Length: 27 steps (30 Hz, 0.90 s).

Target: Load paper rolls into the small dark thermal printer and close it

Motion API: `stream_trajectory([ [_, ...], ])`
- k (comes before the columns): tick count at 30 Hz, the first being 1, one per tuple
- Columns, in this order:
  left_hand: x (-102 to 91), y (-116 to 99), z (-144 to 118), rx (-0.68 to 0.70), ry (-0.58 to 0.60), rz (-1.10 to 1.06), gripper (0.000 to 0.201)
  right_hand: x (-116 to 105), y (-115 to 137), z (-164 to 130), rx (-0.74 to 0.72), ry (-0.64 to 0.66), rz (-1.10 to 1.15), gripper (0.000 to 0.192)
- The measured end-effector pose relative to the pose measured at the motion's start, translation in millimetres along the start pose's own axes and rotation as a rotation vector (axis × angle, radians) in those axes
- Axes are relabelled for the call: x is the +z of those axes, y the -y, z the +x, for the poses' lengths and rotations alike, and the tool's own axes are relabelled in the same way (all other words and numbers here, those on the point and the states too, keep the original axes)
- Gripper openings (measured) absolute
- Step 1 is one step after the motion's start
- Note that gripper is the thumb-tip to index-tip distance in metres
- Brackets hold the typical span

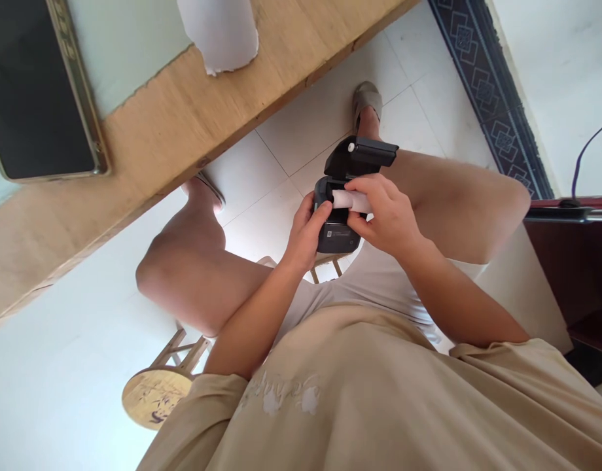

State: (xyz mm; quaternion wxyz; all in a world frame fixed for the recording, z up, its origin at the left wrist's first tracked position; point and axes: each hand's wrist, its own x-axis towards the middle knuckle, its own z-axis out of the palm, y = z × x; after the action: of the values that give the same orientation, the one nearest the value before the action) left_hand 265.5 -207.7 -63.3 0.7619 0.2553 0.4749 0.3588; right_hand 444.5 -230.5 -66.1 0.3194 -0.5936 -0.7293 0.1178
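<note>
black device (337, 243) is held between the person's legs (193, 278), its lid (362, 157) swung open. the left hand (305, 232) grips its side, fingers closed against it and thumb at the rim. the right hand (393, 212) pinches a white paper roll (342, 199) at the open compartment (337, 218); i can't tell whether the roll touches bottom. on the wooden counter (173, 131) lie a phone (40, 98) and a white cylinder (220, 33) with a ragged edge. a round stool (156, 396) stands at left.
</note>
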Motion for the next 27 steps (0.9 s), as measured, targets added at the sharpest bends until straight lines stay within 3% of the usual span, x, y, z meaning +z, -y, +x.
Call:
stream_trajectory([
  [9,-1.6,2.5,-1.2,-0.03,0.013,-0.021,0.057,0.1,-4.0,-4.0,0.089,-0.047,-0.078,0.021],
  [14,-7.6,7.8,2.4,0.004,0.045,-0.054,0.07,-6.4,18.7,-13.1,-0.163,-0.063,-0.051,0.023],
  [17,-12.6,10.4,6.6,0.017,0.106,-0.035,0.086,-13.4,30.0,-20.6,-0.243,-0.048,-0.005,0.02],
  [19,-15.1,11.8,9.0,0.022,0.131,-0.034,0.094,-19.7,27.4,-22.0,-0.17,-0.121,0.114,0.028],
  [23,-18.8,14.5,10.6,0.035,0.186,-0.003,0.106,-25.2,0.1,-7.2,0.174,-0.325,0.293,0.027],
  [27,-23.3,18.2,8.9,0.032,0.23,0.029,0.108,-17.4,-24.4,18.5,0.369,-0.092,0.543,0.057],
])
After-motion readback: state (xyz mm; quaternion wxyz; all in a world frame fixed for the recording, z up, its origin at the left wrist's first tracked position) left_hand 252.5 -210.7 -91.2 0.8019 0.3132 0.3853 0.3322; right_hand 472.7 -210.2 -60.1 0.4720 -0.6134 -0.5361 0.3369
